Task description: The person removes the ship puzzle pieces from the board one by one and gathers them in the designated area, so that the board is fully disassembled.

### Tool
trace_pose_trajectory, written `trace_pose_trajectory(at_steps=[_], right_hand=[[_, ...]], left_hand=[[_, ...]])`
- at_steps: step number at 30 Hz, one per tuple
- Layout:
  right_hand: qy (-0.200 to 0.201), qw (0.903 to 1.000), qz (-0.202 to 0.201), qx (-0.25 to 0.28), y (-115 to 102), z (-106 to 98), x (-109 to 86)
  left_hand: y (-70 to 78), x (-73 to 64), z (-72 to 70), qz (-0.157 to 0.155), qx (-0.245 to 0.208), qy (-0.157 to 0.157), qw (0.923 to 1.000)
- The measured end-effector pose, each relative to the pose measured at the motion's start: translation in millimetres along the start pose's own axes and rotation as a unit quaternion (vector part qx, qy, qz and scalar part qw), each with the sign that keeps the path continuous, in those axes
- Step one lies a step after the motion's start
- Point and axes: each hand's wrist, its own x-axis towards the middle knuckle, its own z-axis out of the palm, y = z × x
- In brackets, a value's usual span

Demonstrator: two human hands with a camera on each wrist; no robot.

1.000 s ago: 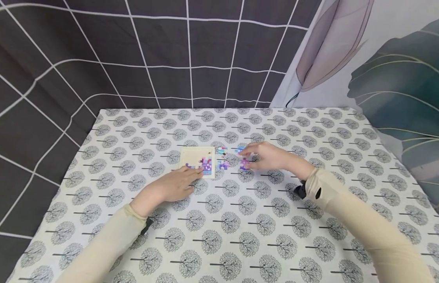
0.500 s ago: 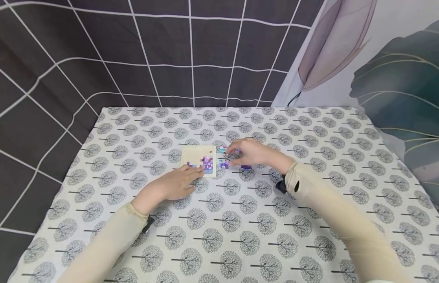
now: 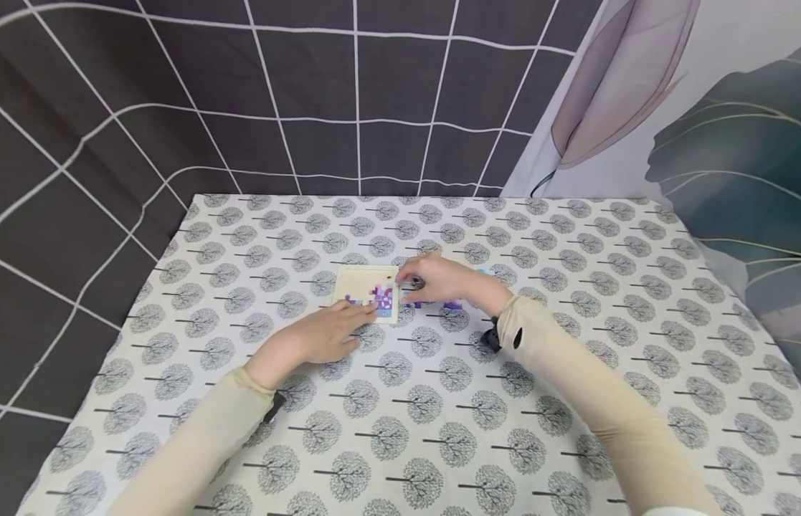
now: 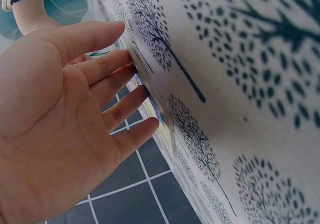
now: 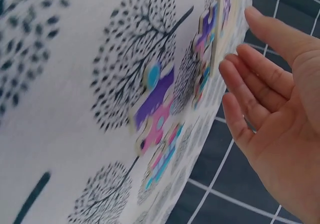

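At the worktop (image 3: 516,466), left hand (image 3: 323,335) rests extended fingers on tray (image 3: 361,275); right hand (image 3: 435,278), thumb and fingers apart, hangs near pieces (image 5: 156,101).

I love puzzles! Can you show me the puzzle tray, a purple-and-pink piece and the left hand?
Puzzle tray (image 3: 363,277): head view, bare cream part.
Purple-and-pink piece (image 5: 155,104): right wrist view, purple part.
Left hand (image 3: 324,335): head view, back of it.

A cream puzzle tray (image 3: 361,279), partly filled, lies flat near loose purple-and-pink pieces (image 5: 155,99).
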Motion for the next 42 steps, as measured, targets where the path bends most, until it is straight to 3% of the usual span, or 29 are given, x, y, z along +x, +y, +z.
trace_pose_trajectory(at_steps=[10,21,35,42], right_hand=[[-0.024,0.9996,0.011,-0.013,-9,6,19.7],[-0.054,0.9963,0.062,-0.023,-21,11,43.7],[-0.060,0.9933,0.095,0.025,-23,13,43.6],[-0.062,0.9948,0.081,0.001,-25,9,46.4]], left_hand=[[-3.7,-0.9,4.2,-0.008,-0.010,0.002,0.9999],[-4.5,-4.3,2.7,-0.008,-0.010,0.004,0.9999],[0.4,-1.6,2.2,-0.008,0.002,-0.002,1.0000],[0.0,-1.0,1.8,-0.006,0.008,0.002,0.9999]])
